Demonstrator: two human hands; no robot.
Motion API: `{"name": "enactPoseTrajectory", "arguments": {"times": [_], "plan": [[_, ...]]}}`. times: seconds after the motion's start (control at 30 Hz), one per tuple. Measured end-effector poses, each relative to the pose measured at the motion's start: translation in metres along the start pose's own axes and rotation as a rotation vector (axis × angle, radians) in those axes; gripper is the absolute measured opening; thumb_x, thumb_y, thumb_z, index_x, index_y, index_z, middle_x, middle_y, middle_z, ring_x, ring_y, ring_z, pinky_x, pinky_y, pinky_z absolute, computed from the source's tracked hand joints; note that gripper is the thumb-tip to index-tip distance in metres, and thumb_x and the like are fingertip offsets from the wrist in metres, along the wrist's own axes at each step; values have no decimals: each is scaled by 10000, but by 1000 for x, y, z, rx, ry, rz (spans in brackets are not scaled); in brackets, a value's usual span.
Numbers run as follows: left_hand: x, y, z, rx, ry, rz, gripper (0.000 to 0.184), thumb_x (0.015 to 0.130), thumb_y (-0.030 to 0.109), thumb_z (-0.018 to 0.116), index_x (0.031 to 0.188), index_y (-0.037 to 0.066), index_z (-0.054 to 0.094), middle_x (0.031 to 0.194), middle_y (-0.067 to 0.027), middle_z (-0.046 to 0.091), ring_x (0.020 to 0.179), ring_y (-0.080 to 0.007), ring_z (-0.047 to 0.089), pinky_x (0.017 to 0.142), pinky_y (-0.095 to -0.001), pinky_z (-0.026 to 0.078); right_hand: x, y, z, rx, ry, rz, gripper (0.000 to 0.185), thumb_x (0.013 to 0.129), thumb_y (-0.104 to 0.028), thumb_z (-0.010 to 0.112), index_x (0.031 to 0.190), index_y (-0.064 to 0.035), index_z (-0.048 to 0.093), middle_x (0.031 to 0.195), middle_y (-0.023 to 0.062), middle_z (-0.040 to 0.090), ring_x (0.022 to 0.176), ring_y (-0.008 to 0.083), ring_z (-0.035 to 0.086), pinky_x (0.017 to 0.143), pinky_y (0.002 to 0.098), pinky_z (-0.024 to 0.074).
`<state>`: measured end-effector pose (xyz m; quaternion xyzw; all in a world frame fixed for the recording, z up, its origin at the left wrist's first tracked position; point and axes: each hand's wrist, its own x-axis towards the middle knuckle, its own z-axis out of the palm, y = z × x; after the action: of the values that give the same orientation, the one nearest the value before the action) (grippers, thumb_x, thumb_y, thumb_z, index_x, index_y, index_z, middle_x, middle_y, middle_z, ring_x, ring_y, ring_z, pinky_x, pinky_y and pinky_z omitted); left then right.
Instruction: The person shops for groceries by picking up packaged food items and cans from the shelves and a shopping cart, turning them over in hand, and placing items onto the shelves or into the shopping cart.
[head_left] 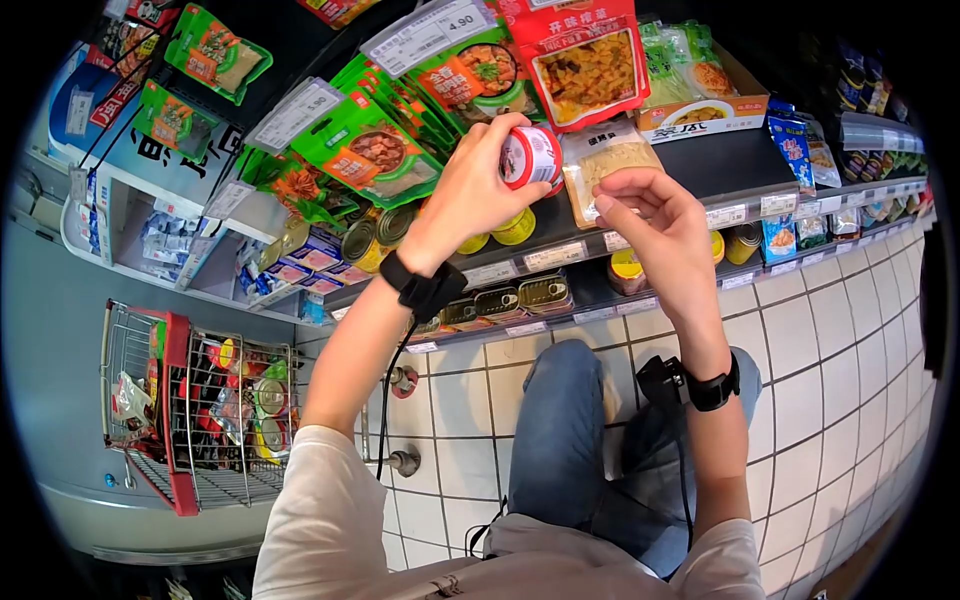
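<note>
My left hand is closed around a small red tin with a pale label, held above the shelf edge. To its right, my right hand is half curled, its thumb and fingers a little apart. Nothing shows between them. Right behind those fingertips is a clear packet of tan contents; whether they touch it I cannot tell. Green food pouches hang to the left of the tin. A red pouch hangs above it.
A wire shopping cart with mixed groceries stands at the left. Lower shelves hold flat tins and yellow-lidded jars. An open carton of packets sits on the upper shelf. White tiles cover the floor.
</note>
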<state>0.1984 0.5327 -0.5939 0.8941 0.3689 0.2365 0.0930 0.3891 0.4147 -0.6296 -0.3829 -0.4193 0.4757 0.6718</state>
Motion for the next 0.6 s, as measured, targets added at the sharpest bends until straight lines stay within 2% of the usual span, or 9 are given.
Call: {"name": "enactPoseTrajectory", "arguments": {"times": [0.2,0.27,0.3,0.4,0.47,0.53,0.6], "plan": [[38,-24,38,148,-135,-107,688,681,331,816,1232,47,518,1101,-199,612,1038,-357,573,905,-425,473,12,-3,-23,28,74,8,159,863,-31,678,1004,33,646,960,60,678,891,95,630,808,235,505],[47,-31,46,226,-212,-193,746,658,364,817,1246,17,517,1081,-221,624,1054,-368,566,922,-426,466,16,-5,-30,34,86,1,158,862,-36,680,1001,31,647,956,58,678,888,91,628,803,234,502],[51,-33,49,256,-208,-215,780,643,376,814,1240,-31,520,1110,-241,621,1079,-370,559,936,-412,463,18,-5,-32,41,90,-7,157,862,-41,682,998,29,648,953,56,679,886,88,627,797,233,499],[61,-42,54,291,-273,-286,786,642,376,809,1227,-62,522,1140,-257,617,1117,-368,547,956,-400,454,22,-3,-41,23,79,7,151,862,-42,683,993,25,650,947,50,680,880,82,624,803,229,497],[68,-50,57,298,-254,-266,762,623,380,818,1179,-71,557,1135,-269,619,1116,-363,563,944,-399,467,25,-1,-46,30,84,14,151,862,-44,683,993,24,651,946,49,680,881,81,624,798,227,498],[76,-52,57,309,-357,-371,757,596,388,831,1139,-78,586,1106,-268,638,1058,-364,610,911,-406,493,27,0,-49,38,89,21,151,863,-46,684,993,24,652,945,49,680,882,80,624,794,226,498],[80,-51,56,318,-377,-388,737,595,419,820,1085,-89,604,1085,-269,643,1046,-364,612,901,-402,497,28,-1,-50,55,83,26,146,865,-38,673,994,27,651,944,50,679,890,83,628,793,225,503]]}}
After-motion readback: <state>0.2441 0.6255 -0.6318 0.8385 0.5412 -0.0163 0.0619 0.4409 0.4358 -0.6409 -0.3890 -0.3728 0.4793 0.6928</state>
